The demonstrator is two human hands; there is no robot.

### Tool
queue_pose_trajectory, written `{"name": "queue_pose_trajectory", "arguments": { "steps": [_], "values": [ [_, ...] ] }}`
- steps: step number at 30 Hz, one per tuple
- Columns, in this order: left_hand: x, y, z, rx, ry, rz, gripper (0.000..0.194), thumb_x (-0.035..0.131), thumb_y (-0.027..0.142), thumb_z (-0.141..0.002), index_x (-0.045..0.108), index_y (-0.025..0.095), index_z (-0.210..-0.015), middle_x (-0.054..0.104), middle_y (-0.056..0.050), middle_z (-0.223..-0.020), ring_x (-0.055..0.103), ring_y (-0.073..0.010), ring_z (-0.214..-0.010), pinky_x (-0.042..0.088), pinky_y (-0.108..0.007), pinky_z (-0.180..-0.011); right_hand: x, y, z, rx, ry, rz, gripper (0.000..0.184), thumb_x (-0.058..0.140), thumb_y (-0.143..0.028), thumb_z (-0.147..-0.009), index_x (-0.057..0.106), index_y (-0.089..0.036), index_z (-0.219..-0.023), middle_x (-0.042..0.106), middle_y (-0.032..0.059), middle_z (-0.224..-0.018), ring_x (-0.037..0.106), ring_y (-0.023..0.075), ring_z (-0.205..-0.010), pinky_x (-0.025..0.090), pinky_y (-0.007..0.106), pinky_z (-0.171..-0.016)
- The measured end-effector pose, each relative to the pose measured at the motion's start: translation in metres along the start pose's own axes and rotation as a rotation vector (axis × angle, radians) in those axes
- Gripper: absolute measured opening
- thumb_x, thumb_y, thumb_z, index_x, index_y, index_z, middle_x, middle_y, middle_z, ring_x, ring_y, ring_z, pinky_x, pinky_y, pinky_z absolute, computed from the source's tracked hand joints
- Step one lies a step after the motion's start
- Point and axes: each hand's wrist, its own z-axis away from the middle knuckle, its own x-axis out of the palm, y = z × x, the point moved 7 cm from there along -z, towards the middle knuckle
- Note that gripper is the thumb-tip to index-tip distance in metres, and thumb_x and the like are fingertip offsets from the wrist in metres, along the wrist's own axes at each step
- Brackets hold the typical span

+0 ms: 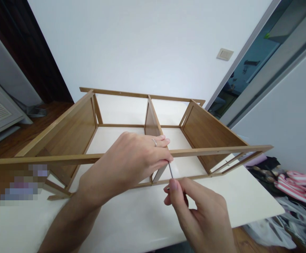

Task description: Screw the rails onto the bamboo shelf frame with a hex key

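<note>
Partly covered, the tabletop (131,218) shows bare room along its near edge; across it stands the wooden frame (213,130), near rail (200,151) held by the left hand (126,158); the right hand (200,207) pinches a metal rod (170,170), tip hidden

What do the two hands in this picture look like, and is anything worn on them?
Both are bare human hands, without gloves. The left hand has a slim, silvery ring on one of its fingers; no ring shows on the right hand. No sleeve, watch or bracelet shows on the left forearm. The right forearm is largely out of view.
</note>
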Motion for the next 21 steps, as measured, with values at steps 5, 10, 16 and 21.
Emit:
{"name": "queue_pose_trajectory", "arguments": {
  "steps": [5,10,16,21],
  "values": [
    [0.0,0.0,0.0,0.009,0.015,0.007,0.012,0.07,0.019,-0.095,0.081,0.024,-0.099,0.082,-0.004,-0.111,0.079,-0.024,-0.103,0.064,-0.036,-0.092,-0.009,0.004,0.004,-0.006,0.131,-0.067,0.004,0.065,-0.022,-0.099,0.064,-0.023,-0.103,0.067,-0.0054,-0.071,0.06,0.0093,-0.056,0.052,0.02,-0.058],
    [0.001,0.0,0.001,0.008,0.0,0.002,0.014,0.07,0.018,-0.095,0.081,0.025,-0.099,0.082,-0.003,-0.111,0.08,-0.0238,-0.101,0.064,-0.036,-0.093,-0.014,-0.004,0.008,-0.226,-0.017,-0.016,0.026,0.066,-0.008,-0.096,0.064,-0.021,-0.119,0.077,0.003,-0.098,0.073,0.0148,-0.084,0.061,0.024,-0.08],
    [0.0,0.0,-0.001,0.008,0.006,0.012,0.015,0.066,0.021,-0.098,0.081,0.024,-0.094,0.082,-0.003,-0.106,0.08,-0.023,-0.098,0.064,-0.033,-0.088,-0.017,-0.006,0.008,-0.384,-0.024,0.056,0.036,0.071,-0.005,-0.092,0.065,-0.01,-0.128,0.076,0.0092,-0.103,0.072,0.0201,-0.097,0.061,0.031,-0.087],
    [0.002,-0.001,-0.001,-0.003,0.0,0.008,0.014,0.067,0.022,-0.098,0.08,0.024,-0.093,0.082,-0.001,-0.104,0.08,-0.0222,-0.098,0.062,-0.029,-0.085,-0.013,-0.011,0.001,-0.456,0.039,0.122,0.027,0.076,-0.002,-0.087,0.067,-0.01,-0.112,0.072,0.0049,-0.085,0.065,0.0163,-0.078,0.056,0.03,-0.07]
  ]
}}
